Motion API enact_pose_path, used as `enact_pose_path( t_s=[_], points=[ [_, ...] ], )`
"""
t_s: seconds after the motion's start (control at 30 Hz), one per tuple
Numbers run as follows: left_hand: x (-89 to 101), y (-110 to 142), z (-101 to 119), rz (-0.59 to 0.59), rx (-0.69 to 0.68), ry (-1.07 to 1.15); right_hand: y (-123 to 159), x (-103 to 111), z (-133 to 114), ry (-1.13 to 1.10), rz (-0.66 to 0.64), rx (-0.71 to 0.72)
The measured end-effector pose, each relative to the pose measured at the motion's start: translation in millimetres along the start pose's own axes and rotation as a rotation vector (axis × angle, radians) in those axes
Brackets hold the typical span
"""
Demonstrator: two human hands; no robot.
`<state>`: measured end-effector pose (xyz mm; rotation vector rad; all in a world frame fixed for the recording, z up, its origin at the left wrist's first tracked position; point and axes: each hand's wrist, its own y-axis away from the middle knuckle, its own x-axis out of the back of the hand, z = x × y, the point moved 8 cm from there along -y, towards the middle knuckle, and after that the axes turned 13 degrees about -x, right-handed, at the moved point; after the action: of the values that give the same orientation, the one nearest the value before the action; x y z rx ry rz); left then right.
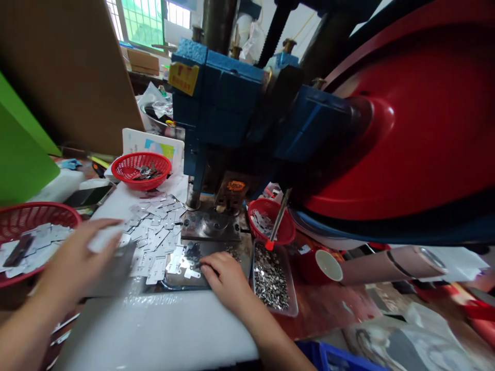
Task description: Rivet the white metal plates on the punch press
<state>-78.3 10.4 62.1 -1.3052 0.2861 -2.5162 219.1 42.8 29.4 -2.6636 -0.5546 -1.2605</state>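
My left hand (79,260) is smeared by motion at the left, above a grey surface. Its thumb and forefinger are apart, and no piece shows between them. My right hand (228,281) rests on the dark press bed (181,281), its fingers bent and close together. Whatever may be under its fingertips is too small to make out. Beside those fingertips lie a few shiny flat metal pieces (191,273). A loose pile of flat metal plates (154,237) with small holes spreads between my hands. The steel die block (211,226) sits just beyond my right hand, under the blue press (220,98).
Red baskets hold metal pieces: one at the far left (38,206), one behind the pile (141,183), one right of the die (288,237). A clear tub (294,304) of small metal bits stands right of my right hand. A big red flywheel (421,118) overhangs the right.
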Motion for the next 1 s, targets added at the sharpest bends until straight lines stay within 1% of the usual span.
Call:
enact_pose_path(
  t_s=[0.03, 0.07, 0.1, 0.13, 0.17, 0.2, 0.27, 0.33, 0.4, 0.47, 0.5, 0.53, 0.57, 0.63, 0.67, 0.7, 0.77, 0.8, 0.83, 0.87, 0.9, 1.0],
  points=[
    [-28.5, -0.8, 28.6, -0.146, -0.164, 0.012, -0.8, -2.3, -2.8, 0.006, -0.010, 0.015],
    [-56.4, 2.2, 52.5, -0.292, -0.310, 0.016, -1.4, -4.3, -4.2, 0.012, -0.014, 0.023],
    [-79.2, 6.5, 68.5, -0.401, -0.412, 0.009, -1.8, -6.0, -4.2, 0.019, -0.013, 0.025],
    [-95.4, 9.5, 76.5, -0.452, -0.470, -0.003, -1.8, -7.4, -3.1, 0.025, -0.010, 0.025],
    [-107.1, 11.5, 78.1, -0.480, -0.497, -0.015, -1.5, -8.7, -1.6, 0.031, -0.007, 0.024],
    [-114.7, 12.6, 76.3, -0.486, -0.518, -0.031, -1.1, -9.8, 0.2, 0.035, -0.005, 0.022],
    [-120.6, 13.7, 69.1, -0.460, -0.566, -0.070, -0.4, -11.4, 3.0, 0.033, -0.004, 0.020],
    [-119.4, 14.5, 65.9, -0.408, -0.646, -0.120, 0.0, -11.7, 4.1, 0.020, -0.006, 0.019],
    [-113.2, 14.3, 69.4, -0.327, -0.726, -0.158, 0.2, -10.5, 3.7, -0.003, -0.003, 0.019],
    [-101.9, 11.5, 77.5, -0.214, -0.759, -0.150, 0.4, -8.2, 2.6, -0.035, -0.001, 0.020],
    [-94.3, 8.6, 81.4, -0.150, -0.740, -0.125, 0.3, -6.9, 2.3, -0.054, 0.002, 0.017],
    [-86.0, 4.7, 83.7, -0.086, -0.689, -0.088, -0.2, -5.2, 2.5, -0.077, 0.009, 0.009],
    [-77.9, 0.2, 83.8, -0.029, -0.602, -0.040, -1.2, -3.3, 3.5, -0.113, 0.019, -0.009],
    [-66.7, -7.0, 76.5, 0.043, -0.335, 0.103, -5.1, -0.9, 9.4, -0.265, 0.027, -0.096],
    [-66.3, -7.6, 70.5, 0.046, -0.174, 0.200, -7.8, -2.3, 14.0, -0.395, 0.005, -0.169],
    [-70.3, -5.5, 64.8, 0.025, -0.008, 0.311, -10.3, -6.9, 18.4, -0.554, -0.045, -0.255],
    [-88.7, 5.9, 59.6, -0.072, 0.298, 0.550, -12.9, -21.8, 20.5, -0.893, -0.197, -0.421],
    [-99.4, 12.8, 61.8, -0.128, 0.410, 0.661, -12.8, -29.1, 17.2, -1.038, -0.278, -0.483],
    [-108.3, 18.4, 66.2, -0.168, 0.487, 0.754, -12.1, -34.7, 11.8, -1.157, -0.354, -0.526],
    [-114.8, 21.9, 71.4, -0.188, 0.527, 0.825, -10.9, -38.8, 5.6, -1.253, -0.420, -0.554],
    [-118.9, 23.3, 76.4, -0.189, 0.537, 0.875, -9.2, -41.5, 0.0, -1.333, -0.473, -0.578],
    [-122.5, 22.0, 84.4, -0.136, 0.497, 0.930, -2.2, -47.0, -10.5, -1.516, -0.598, -0.649]
  ],
)
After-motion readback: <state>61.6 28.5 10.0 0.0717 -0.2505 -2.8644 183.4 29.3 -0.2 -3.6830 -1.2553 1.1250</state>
